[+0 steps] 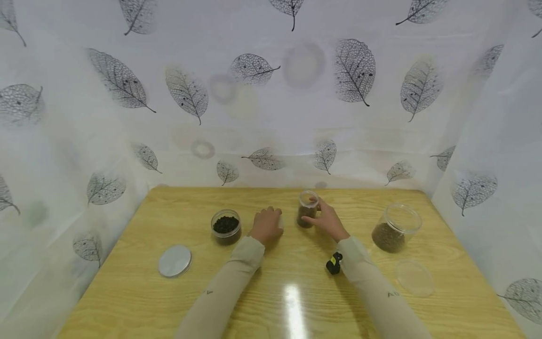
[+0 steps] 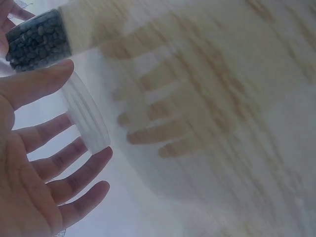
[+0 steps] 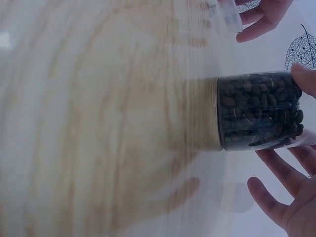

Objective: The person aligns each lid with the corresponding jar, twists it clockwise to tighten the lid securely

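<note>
In the head view my left hand (image 1: 265,225) is on the table's middle, holding a clear plastic lid (image 2: 89,116) by its edge between thumb and fingers. To the right of it stands an uncapped clear jar (image 1: 306,214), upright and partly filled with dark beans that look like coffee beans (image 3: 259,111). My right hand (image 1: 330,221) holds this jar from its right side, thumb on one side and fingers on the other. The jar's base appears to rest on the table.
An open tub of black bits (image 1: 226,226) stands left, with a silver lid (image 1: 175,261) in front. At right are a wide open jar of brown grains (image 1: 389,235) and a clear flat lid (image 1: 415,278). A small black object (image 1: 333,264) lies by my right sleeve.
</note>
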{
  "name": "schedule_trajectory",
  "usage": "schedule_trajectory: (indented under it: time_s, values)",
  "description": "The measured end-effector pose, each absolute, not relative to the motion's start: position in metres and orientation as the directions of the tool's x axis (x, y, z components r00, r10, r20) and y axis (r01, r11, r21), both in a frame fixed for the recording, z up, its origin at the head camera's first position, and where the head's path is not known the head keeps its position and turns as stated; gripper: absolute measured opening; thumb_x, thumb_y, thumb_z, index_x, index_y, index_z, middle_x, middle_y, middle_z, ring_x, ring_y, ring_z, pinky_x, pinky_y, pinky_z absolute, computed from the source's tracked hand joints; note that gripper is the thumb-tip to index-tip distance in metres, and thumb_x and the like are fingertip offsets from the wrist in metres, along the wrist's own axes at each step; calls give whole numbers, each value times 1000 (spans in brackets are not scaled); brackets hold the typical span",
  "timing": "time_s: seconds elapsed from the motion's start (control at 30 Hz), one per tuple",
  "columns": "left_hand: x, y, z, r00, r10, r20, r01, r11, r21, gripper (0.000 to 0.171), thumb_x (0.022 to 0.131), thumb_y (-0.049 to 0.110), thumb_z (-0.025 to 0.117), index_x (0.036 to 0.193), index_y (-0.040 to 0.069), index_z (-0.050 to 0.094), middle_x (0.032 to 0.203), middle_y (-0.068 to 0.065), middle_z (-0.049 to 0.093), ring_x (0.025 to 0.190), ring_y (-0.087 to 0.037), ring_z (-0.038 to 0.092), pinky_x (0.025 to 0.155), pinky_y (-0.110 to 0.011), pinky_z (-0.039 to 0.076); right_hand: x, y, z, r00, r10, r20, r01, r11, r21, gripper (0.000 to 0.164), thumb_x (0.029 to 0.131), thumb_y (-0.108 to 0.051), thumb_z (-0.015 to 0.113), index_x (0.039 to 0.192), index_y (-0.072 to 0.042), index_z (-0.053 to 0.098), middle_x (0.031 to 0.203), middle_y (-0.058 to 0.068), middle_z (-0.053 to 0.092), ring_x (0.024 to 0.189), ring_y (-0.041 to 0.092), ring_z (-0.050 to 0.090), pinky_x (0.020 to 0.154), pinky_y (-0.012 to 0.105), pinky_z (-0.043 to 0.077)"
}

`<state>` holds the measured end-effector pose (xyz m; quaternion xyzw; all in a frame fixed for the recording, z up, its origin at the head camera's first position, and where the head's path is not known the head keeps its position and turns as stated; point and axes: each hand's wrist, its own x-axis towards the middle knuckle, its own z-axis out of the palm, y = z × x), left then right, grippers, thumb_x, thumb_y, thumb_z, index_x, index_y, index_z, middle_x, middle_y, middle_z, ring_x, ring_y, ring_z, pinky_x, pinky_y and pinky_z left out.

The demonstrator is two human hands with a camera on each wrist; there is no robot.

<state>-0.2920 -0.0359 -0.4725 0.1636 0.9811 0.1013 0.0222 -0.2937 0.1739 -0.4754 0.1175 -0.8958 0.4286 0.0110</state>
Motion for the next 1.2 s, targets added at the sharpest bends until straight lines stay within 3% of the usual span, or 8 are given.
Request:
schedule_trajectory:
  time_s: [0.2,0.57,1.2]
  values:
    - [-282,-37,-464,-947,322,6,313,917,246,58,78,31,75,127,9,54,120,-16,58,103,-33,59,86,-46,50,-287,177,-475,-966,-205,161,-256,645,-720,66,78,-27,76,131,-2,46,129,21,55,112,41,55,91,54,47]
    - [-255,-41,-452,-938,336,83,342,865,368,57,78,29,75,125,6,52,120,-16,58,97,-34,62,81,-44,53,-258,184,-458,-971,-187,147,-236,678,-696,66,76,-31,77,126,-4,44,125,22,58,114,40,55,92,57,46]
    - [-213,-48,-442,-909,353,222,415,818,398,58,81,39,72,126,8,52,120,-12,60,100,-29,63,82,-41,54,-207,193,-446,-955,-238,177,-297,773,-561,66,74,-33,79,126,-10,47,112,19,65,103,37,62,82,53,51]
